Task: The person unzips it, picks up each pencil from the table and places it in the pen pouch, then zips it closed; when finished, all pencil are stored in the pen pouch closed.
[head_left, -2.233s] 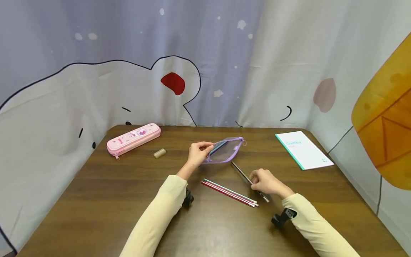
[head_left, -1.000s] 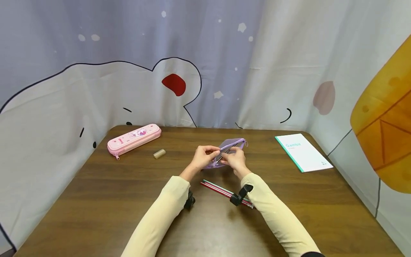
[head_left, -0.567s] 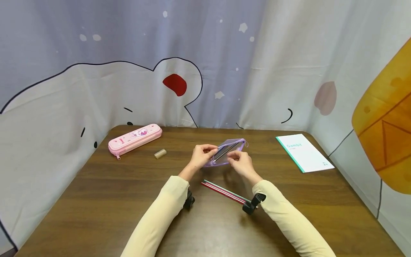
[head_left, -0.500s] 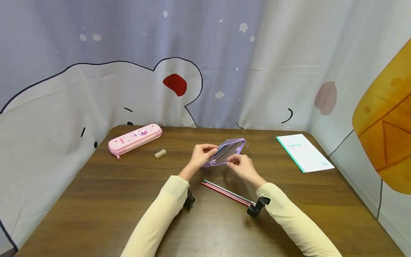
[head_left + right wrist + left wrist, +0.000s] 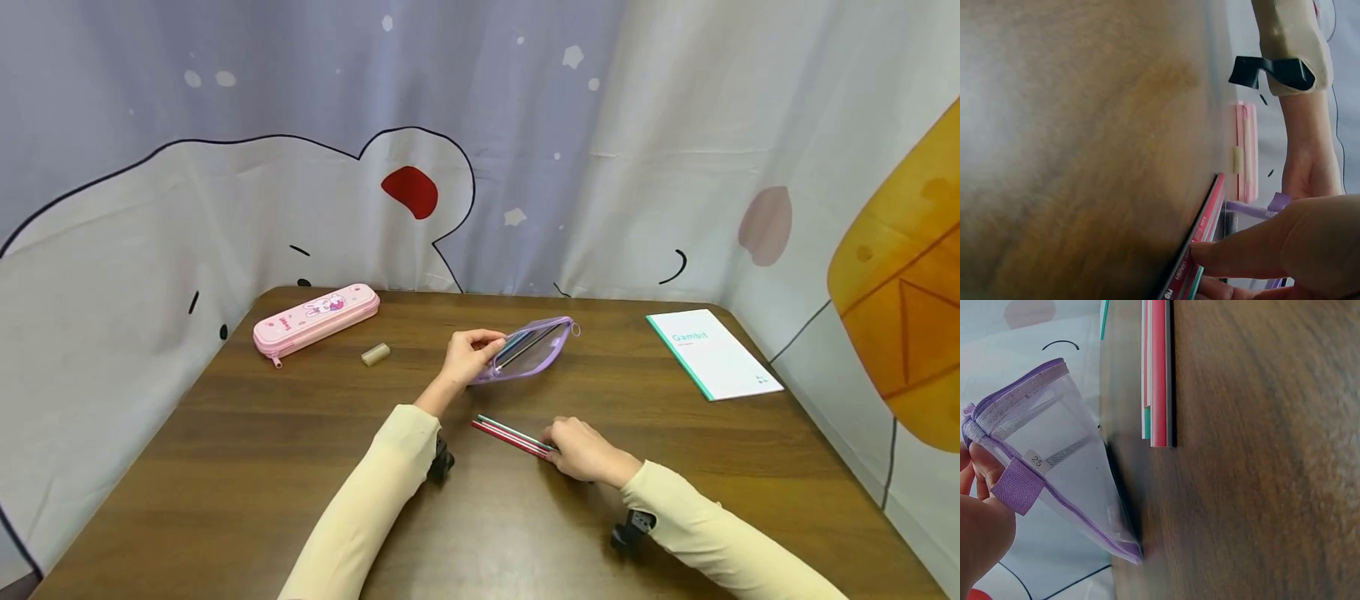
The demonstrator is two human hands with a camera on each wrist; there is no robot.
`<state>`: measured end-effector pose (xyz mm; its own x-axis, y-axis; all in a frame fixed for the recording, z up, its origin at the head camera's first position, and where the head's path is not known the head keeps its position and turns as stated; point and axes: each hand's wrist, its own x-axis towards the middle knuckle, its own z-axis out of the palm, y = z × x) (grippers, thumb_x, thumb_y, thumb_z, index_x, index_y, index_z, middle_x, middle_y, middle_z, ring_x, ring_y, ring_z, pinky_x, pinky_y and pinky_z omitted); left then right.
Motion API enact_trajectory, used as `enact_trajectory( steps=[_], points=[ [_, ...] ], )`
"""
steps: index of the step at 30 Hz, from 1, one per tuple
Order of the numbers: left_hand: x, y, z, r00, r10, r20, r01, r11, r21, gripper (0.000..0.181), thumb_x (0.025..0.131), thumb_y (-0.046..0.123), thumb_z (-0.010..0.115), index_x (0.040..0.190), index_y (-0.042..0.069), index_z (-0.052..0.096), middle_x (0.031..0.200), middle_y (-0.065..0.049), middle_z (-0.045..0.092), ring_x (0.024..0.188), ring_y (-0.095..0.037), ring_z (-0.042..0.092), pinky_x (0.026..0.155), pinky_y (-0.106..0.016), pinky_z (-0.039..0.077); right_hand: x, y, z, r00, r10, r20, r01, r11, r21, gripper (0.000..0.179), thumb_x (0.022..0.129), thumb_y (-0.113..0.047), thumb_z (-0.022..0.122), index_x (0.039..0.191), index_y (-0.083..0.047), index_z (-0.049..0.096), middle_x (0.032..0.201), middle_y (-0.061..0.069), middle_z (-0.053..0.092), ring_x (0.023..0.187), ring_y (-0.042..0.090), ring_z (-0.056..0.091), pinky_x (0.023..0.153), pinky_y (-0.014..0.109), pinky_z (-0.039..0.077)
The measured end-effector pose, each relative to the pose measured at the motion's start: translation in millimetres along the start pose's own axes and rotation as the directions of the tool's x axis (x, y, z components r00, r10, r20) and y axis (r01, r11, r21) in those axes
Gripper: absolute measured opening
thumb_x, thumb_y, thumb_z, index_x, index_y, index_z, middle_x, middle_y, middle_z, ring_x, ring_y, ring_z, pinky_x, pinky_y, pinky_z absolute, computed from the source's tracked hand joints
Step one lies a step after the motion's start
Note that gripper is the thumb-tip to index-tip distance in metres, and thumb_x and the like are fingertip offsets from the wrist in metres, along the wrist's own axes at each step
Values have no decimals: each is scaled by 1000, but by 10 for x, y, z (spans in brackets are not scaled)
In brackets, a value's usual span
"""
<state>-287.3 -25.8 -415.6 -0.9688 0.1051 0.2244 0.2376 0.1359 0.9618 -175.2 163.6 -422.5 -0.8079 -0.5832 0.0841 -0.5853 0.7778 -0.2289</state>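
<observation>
My left hand (image 5: 467, 358) holds a purple mesh pencil pouch (image 5: 546, 357) by its near-left end, with its mouth spread. Dark and bluish pencils (image 5: 521, 345) lie inside it. In the left wrist view the pouch (image 5: 1079, 472) shows a purple tab and a "25" label, raised partly off the table. My right hand (image 5: 587, 452) is at the near-right end of a small bundle of red, white and green pencils (image 5: 510, 435) on the table. The right wrist view has the thumb against one side of these pencils (image 5: 1205, 226) and fingers on the other; their ends are hidden.
A pink pencil case (image 5: 317, 320) lies at the back left of the wooden table (image 5: 285, 483), with a beige eraser (image 5: 376, 354) beside it. At the back right is a white notebook (image 5: 712, 354) with a green spine. A printed curtain (image 5: 300, 200) hangs behind.
The dark pencil from the table went into the pouch with my right hand. That hand then left the pouch, moving toward me, and took hold of the red, white and green pencils.
</observation>
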Motion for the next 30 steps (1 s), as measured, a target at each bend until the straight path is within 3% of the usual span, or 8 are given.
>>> enact_trajectory(
  steps=[8, 14, 22, 25, 27, 30],
  points=[
    [-10, 5, 2, 1000, -3, 6, 3, 1000, 14, 17, 80, 9, 64, 92, -2, 68, 81, -18, 66, 56, -4, 51, 49, -14, 42, 14, 35, -19, 998, 57, 32, -58, 997, 57, 11, 70, -10, 69, 66, -10, 58, 55, -5, 45, 52, 6, 37, 45, 19, 28],
    [-4, 2, 5, 1000, 13, -7, -12, 1000, 24, 19, 80, 9, 64, 93, -4, 67, 79, -17, 66, 55, -2, 50, 49, -13, 42, 37, 103, -4, 998, 61, 6, -62, 991, 123, 11, 69, -8, 69, 70, -9, 58, 57, -5, 51, 53, 4, 42, 48, 17, 33],
    [10, -10, 15, 999, -21, -28, 21, 999, 30, 18, 80, 11, 65, 92, -1, 68, 79, -15, 66, 56, -2, 50, 50, -14, 44, -33, 246, -130, 995, 88, -49, -78, 981, 177, 13, 68, 2, 60, 80, -4, 63, 60, -4, 56, 55, 2, 45, 51, 17, 37],
    [8, -18, 8, 999, 13, -49, -11, 1000, 29, 16, 79, 13, 65, 90, 2, 69, 74, -11, 66, 57, -3, 50, 51, -16, 44, -94, 356, -248, 991, 132, -38, -120, 965, 232, 17, 70, 2, 60, 87, 0, 63, 62, -1, 59, 56, 2, 48, 52, 18, 40],
    [20, -57, 3, 996, 72, -52, -71, 997, 27, 17, 79, 19, 66, 88, 5, 70, 70, -6, 65, 55, -3, 50, 49, -17, 43, -142, 435, -326, 983, 182, -15, -170, 943, 287, 20, 72, 2, 60, 92, 2, 62, 64, 2, 62, 54, 4, 51, 51, 19, 42],
    [25, -70, 4, 996, 79, -46, -77, 997, 30, 16, 79, 20, 67, 87, 7, 71, 68, -3, 65, 56, -3, 50, 49, -17, 43, -191, 539, -409, 963, 270, 23, -256, 881, 397, 26, 75, 2, 57, 101, 5, 59, 70, 10, 65, 50, 11, 54, 49, 23, 45]
  ],
)
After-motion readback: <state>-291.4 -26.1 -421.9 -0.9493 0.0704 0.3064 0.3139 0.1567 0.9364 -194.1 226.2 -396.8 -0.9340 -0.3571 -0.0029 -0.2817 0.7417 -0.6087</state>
